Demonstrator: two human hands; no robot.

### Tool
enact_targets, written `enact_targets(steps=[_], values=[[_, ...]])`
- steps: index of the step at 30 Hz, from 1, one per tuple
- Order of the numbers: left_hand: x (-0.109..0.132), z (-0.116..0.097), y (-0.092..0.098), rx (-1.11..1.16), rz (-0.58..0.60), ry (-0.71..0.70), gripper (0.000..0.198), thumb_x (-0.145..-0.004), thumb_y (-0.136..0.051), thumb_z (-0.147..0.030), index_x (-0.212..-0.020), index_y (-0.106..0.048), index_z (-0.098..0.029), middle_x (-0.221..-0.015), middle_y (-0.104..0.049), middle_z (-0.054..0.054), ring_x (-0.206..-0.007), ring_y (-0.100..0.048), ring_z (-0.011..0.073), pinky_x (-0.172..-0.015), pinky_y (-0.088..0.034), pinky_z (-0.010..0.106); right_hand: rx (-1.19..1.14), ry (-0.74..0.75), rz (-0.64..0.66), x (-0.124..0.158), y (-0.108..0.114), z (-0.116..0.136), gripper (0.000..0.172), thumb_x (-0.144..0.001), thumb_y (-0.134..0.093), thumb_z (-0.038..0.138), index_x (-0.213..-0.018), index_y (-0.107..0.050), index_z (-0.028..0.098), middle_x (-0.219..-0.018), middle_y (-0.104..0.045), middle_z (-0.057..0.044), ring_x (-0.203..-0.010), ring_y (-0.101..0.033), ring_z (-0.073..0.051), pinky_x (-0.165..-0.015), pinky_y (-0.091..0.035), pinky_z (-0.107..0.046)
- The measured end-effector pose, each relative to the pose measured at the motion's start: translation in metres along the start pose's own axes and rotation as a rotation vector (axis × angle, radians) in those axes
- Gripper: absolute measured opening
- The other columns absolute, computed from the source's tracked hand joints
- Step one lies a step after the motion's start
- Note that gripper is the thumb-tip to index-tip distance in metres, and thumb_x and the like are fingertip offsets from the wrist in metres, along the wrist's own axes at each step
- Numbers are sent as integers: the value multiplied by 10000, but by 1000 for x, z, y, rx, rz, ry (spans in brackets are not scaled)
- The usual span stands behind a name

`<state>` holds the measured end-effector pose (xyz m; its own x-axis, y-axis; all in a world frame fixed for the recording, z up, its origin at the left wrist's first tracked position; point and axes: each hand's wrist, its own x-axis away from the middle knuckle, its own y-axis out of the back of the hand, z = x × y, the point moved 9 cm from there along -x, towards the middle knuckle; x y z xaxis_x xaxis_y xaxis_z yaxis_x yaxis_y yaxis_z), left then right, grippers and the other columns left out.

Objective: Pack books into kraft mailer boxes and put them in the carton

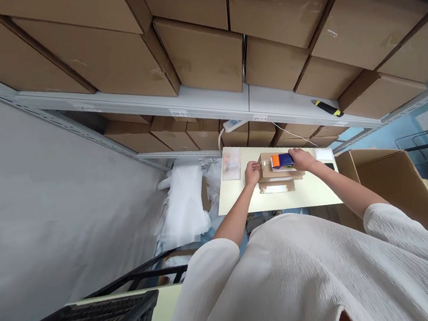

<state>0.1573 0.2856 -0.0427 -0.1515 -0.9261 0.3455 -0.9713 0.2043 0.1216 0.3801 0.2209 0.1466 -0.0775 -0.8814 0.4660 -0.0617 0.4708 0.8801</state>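
A small cardboard box (265,173) lies on the pale work table, with shiny tape at its left end. My left hand (253,173) is closed at that end, fingertips curled against the box's edge. Over the top of the box, my right hand (301,159) grips a blue and orange tape dispenser (282,160). In front of the box, towards me, is a flat brown cardboard piece (277,187) with a white label strip. The underside of the dispenser and what touches it are hidden.
Shelves (207,99) packed with cardboard boxes (202,53) hang over the table (242,203). A yellow-black box cutter (327,108) rests on the shelf edge. White wrapping (185,200) hangs left; a large open carton (390,181) stands right. Behind me is a black crate (139,318).
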Motion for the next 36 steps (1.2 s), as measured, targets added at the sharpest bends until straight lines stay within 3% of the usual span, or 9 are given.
enact_targets(steps=[3,6,8,11,14,19,30,33,36], values=[[8,-15,0,-90,78,-44,345,-900,-596,-81,-1197,-677,-235,-1163,-815,72,-1114,-788,230,-1075,-607,415,-2,-1,3,0,1,2,409,-1044,-734,379,-1375,-558,214,-1381,-698,-188,-1254,-654,-340,-908,-544,-377],[16,-51,2,-161,98,-237,472,-910,-569,-59,-1336,-671,-233,-1375,-781,99,-1320,-731,257,-1168,-573,435,-9,1,7,1,2,4,413,-1053,-728,386,-1387,-552,218,-1393,-691,-191,-1280,-645,-348,-915,-547,-382],[23,-72,-7,-202,194,-346,612,-905,-570,-48,-1484,-616,-242,-1497,-738,100,-1435,-669,268,-1229,-538,457,-8,3,14,1,3,6,429,-1044,-739,371,-1397,-550,216,-1404,-686,-194,-1293,-640,-356,-934,-550,-400],[30,-87,-23,-314,366,-407,833,-883,-625,-53,-1680,-453,-223,-1606,-672,136,-1533,-597,310,-1297,-471,506,0,30,11,0,4,7,420,-1029,-752,333,-1383,-565,206,-1404,-692,-192,-1296,-644,-356,-986,-538,-424],[34,-89,-29,-448,450,-441,938,-875,-729,-109,-1738,-384,-236,-1652,-630,153,-1598,-528,350,-1330,-419,536,-22,57,16,1,6,5,386,-1030,-738,311,-1367,-581,207,-1388,-710,-176,-1256,-672,-331,-951,-533,-390],[34,-86,-27,-569,464,-454,947,-905,-826,-234,-1737,-379,-299,-1666,-622,140,-1601,-525,359,-1311,-420,541,-35,66,66,3,8,2,419,-1035,-732,348,-1410,-584,232,-1362,-737,-161,-1192,-718,-322,-837,-526,-349],[37,-86,-35,-802,507,-453,911,-952,-725,-199,-1767,-322,-248,-1741,-535,147,-1655,-461,337,-1342,-391,499,14,124,96,9,9,-12,471,-984,-746,268,-1427,-596,209,-1359,-743,-185,-1185,-733,-342,-851,-533,-366],[36,-84,-33,-818,494,-436,897,-949,-715,-210,-1764,-341,-240,-1761,-514,153,-1681,-421,350,-1371,-351,529,-1,124,100,10,3,-27,508,-953,-798,293,-1418,-607,220,-1349,-749,-181,-1181,-733,-342,-873,-530,-364],[34,-81,-31,-792,488,-429,882,-933,-728,-229,-1745,-385,-231,-1783,-485,154,-1693,-398,364,-1386,-327,546,-31,105,60,14,-2,-66,452,-991,-791,401,-1379,-638,226,-1317,-764,-178,-1159,-735,-344,-889,-526,-371]])
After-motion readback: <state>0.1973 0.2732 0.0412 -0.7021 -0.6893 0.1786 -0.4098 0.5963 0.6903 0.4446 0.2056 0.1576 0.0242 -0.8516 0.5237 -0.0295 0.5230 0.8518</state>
